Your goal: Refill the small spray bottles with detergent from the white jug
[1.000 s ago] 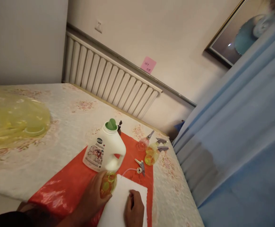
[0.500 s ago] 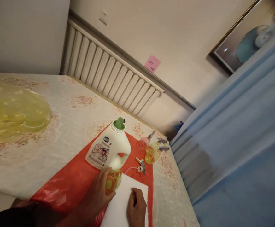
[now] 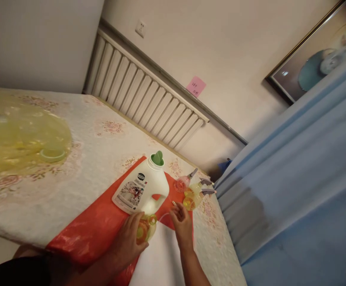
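A small clear yellow bottle (image 3: 150, 230) with an open neck is wrapped by the fingers of my left hand (image 3: 131, 234), low in front of the white jug. My right hand (image 3: 181, 220) is over a trigger spray head, its fingers curled round it and hiding most of it. Only the tip of the spray head (image 3: 173, 203) and its thin pale dip tube (image 3: 164, 216) show past the fingers. The white detergent jug (image 3: 143, 184), with a printed label and a green pour spout (image 3: 158, 158), stands upright just beyond my left hand.
Past my right hand stand a pink spray bottle (image 3: 181, 183) and yellow spray bottles (image 3: 191, 201). Under everything lie a red plastic sheet (image 3: 89, 226) and white paper (image 3: 158, 258). A big yellow plastic bag (image 3: 27, 135) is at left; a blue curtain (image 3: 292, 178) hangs right.
My right hand has moved forward from the white paper to the spray head and closed on it. My left hand still holds the bottle. The view has shifted slightly.
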A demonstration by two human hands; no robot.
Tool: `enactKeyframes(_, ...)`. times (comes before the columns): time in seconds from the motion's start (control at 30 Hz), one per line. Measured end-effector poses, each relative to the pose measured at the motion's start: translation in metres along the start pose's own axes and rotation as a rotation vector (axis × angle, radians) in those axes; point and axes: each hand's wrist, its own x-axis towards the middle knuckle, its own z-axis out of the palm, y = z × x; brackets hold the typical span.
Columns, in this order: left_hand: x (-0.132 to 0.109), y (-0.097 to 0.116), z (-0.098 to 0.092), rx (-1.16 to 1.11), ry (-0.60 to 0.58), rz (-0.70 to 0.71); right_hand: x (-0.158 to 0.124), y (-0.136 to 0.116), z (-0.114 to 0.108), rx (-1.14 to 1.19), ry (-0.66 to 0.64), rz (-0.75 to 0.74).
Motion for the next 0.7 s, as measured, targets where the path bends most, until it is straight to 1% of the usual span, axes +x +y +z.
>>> enactKeyframes(0.1,0.0,-0.001,0.0,-0.017,-0.008,-0.006,0.027,-0.029,0.028,0.133,-0.191,0.049)
enactKeyframes(0.13,-0.001,-0.001,0.0,-0.025,-0.004,-0.008,0.033,-0.035,0.037,0.168,-0.289,0.085)
enactKeyframes(0.17,-0.001,-0.002,0.001,-0.035,0.003,-0.009,0.038,-0.04,0.046,0.201,-0.346,0.131)
enactKeyframes(0.23,-0.002,-0.003,0.002,-0.057,0.019,-0.01,0.047,-0.046,0.062,0.241,-0.393,0.165)
enactKeyframes(0.4,-0.002,-0.004,0.002,-0.086,0.004,-0.023,0.065,-0.052,0.094,0.294,-0.339,0.162)
enactKeyframes(0.5,-0.002,-0.001,-0.001,-0.093,-0.021,-0.023,0.073,-0.065,0.105,0.324,-0.274,0.156)
enactKeyframes(0.6,-0.001,0.001,-0.005,-0.084,-0.046,-0.025,0.081,-0.084,0.103,0.369,-0.191,0.144)
enactKeyframes(0.7,-0.001,0.004,-0.009,-0.081,-0.062,-0.039,0.091,-0.106,0.085,0.39,-0.106,0.132)
